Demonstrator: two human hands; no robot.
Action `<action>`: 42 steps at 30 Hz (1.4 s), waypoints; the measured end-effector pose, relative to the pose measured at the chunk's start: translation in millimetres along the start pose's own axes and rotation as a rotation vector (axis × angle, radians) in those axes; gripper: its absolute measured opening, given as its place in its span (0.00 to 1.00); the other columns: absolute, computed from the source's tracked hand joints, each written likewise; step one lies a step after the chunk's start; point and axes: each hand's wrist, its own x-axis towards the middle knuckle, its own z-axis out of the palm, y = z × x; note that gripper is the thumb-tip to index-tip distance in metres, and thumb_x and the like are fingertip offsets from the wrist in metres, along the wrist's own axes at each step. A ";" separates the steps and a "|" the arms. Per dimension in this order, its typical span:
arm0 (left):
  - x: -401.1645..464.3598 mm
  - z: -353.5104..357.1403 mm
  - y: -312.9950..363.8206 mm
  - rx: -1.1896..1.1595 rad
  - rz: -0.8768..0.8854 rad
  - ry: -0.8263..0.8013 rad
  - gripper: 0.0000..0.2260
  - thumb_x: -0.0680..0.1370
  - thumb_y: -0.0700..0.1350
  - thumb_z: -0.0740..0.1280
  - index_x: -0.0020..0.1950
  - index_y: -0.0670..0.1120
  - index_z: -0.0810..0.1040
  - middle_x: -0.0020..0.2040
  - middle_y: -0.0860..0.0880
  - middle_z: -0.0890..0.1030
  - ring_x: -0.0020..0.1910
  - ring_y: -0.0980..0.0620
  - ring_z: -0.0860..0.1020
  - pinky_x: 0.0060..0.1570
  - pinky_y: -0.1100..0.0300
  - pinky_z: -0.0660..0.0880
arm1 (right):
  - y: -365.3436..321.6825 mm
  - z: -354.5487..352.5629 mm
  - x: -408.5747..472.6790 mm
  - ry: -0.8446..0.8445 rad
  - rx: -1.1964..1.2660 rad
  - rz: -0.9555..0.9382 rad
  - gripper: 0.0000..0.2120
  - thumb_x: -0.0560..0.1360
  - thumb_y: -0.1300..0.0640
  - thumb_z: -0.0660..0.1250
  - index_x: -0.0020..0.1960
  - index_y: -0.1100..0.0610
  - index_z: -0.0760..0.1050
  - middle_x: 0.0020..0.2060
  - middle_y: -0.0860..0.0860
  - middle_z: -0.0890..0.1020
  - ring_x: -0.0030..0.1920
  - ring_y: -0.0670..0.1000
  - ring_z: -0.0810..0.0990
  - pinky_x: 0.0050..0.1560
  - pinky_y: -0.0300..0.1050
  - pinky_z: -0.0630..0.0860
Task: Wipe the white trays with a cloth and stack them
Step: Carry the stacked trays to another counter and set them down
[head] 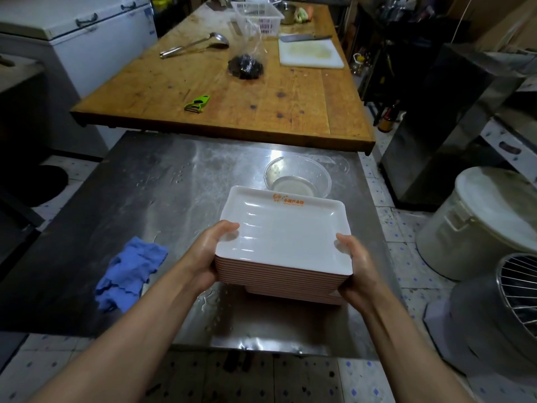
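1. A stack of white trays [286, 237] with pinkish undersides stood toward the near right part of a stainless steel table [139, 205], its top tray bearing orange print along the far rim.
2. The left hand [207, 253] gripped the stack's left side, thumb curled over the top tray's rim and fingers tucked under the edges.
3. The right hand [356, 267] gripped the near right corner in the same manner, thumb on the rim, fingers hidden beneath; whether the stack rested on the steel or was lifted could not be told.
4. A crumpled blue cloth [129, 276] lay on the steel to the left of the stack, apart from it and close beside the left forearm.
5. A clear bowl [297, 177] holding a little water sat just beyond the stack's far edge, nearly touching it.
6. The steel surface left and far-left of the stack was bare and wet in streaks, offering open room up to the far edge.
7. The table's right edge ran near the right hand; beyond it stood a white lidded bucket [482, 225] and a wire rack [520, 289] on the tiled floor.
8. Beyond the steel rose a wooden table [220, 112], its near edge overhanging; on it lay a green peeler [197, 103], a ladle [194, 45], a plastic bag of dark contents [246, 66], a white cutting board [309, 52] with a cleaver [305, 38], and a white basket [257, 16].
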 end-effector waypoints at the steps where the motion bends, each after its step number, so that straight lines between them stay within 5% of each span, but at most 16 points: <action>1: 0.1 -0.1 0.1 0.000 0.001 -0.001 0.07 0.73 0.47 0.64 0.41 0.46 0.79 0.35 0.47 0.83 0.31 0.50 0.82 0.29 0.59 0.76 | -0.2 0.0 0.4 0.008 -0.003 0.005 0.21 0.76 0.55 0.58 0.66 0.64 0.69 0.55 0.60 0.81 0.51 0.58 0.81 0.46 0.49 0.77; 9: -2.3 1.6 1.8 0.026 -0.014 0.002 0.07 0.71 0.46 0.64 0.43 0.46 0.80 0.37 0.47 0.83 0.32 0.50 0.82 0.35 0.57 0.74 | -2.1 -1.2 2.2 0.021 -0.054 0.026 0.26 0.71 0.62 0.59 0.68 0.68 0.62 0.60 0.64 0.76 0.53 0.60 0.77 0.46 0.50 0.78; 22: -11.8 -2.0 -3.0 -0.008 0.008 0.059 0.08 0.73 0.43 0.61 0.46 0.45 0.79 0.37 0.46 0.84 0.31 0.50 0.82 0.39 0.55 0.75 | -0.3 -0.1 -2.5 0.031 -0.156 0.043 0.30 0.59 0.57 0.64 0.61 0.62 0.71 0.45 0.57 0.82 0.42 0.55 0.82 0.38 0.48 0.79; 26: -25.5 -8.6 -6.2 -0.039 0.026 0.091 0.08 0.74 0.43 0.61 0.46 0.45 0.79 0.36 0.46 0.84 0.30 0.50 0.82 0.39 0.54 0.75 | 1.4 5.2 -6.5 -0.040 -0.196 0.018 0.13 0.59 0.57 0.63 0.41 0.50 0.82 0.38 0.53 0.84 0.36 0.52 0.83 0.35 0.47 0.79; 29: -40.6 -18.6 -5.0 -0.076 0.033 0.123 0.10 0.74 0.43 0.61 0.43 0.45 0.82 0.37 0.46 0.84 0.31 0.49 0.82 0.36 0.54 0.77 | 0.9 22.9 -15.2 -0.098 -0.233 -0.003 0.12 0.61 0.58 0.61 0.31 0.47 0.81 0.30 0.50 0.83 0.31 0.50 0.83 0.32 0.46 0.78; 34: -74.3 -43.6 1.7 -0.139 0.081 0.204 0.09 0.74 0.43 0.60 0.45 0.46 0.79 0.38 0.47 0.83 0.35 0.49 0.80 0.40 0.55 0.73 | 4.5 62.3 -22.8 -0.145 -0.310 0.001 0.10 0.65 0.62 0.61 0.30 0.54 0.80 0.29 0.53 0.80 0.32 0.54 0.80 0.37 0.48 0.74; 36: -88.4 -57.6 4.4 -0.181 0.126 0.241 0.10 0.75 0.42 0.59 0.49 0.44 0.79 0.42 0.46 0.83 0.38 0.48 0.80 0.41 0.55 0.73 | 10.4 83.4 -25.5 -0.193 -0.319 0.045 0.10 0.61 0.58 0.62 0.39 0.57 0.79 0.34 0.55 0.80 0.36 0.55 0.79 0.37 0.48 0.72; 38: -103.2 -73.2 7.2 -0.219 0.165 0.289 0.12 0.75 0.41 0.59 0.56 0.40 0.76 0.49 0.43 0.82 0.42 0.47 0.80 0.40 0.55 0.75 | 19.0 104.7 -29.1 -0.245 -0.352 0.078 0.16 0.60 0.57 0.62 0.48 0.59 0.75 0.36 0.56 0.79 0.36 0.55 0.78 0.32 0.46 0.73; 42: -130.6 -113.1 8.5 -0.293 0.212 0.287 0.11 0.76 0.40 0.57 0.50 0.42 0.79 0.42 0.44 0.85 0.41 0.45 0.81 0.43 0.55 0.77 | 44.2 147.7 -38.8 -0.283 -0.398 0.169 0.13 0.67 0.58 0.60 0.46 0.64 0.75 0.31 0.56 0.78 0.30 0.56 0.77 0.27 0.43 0.69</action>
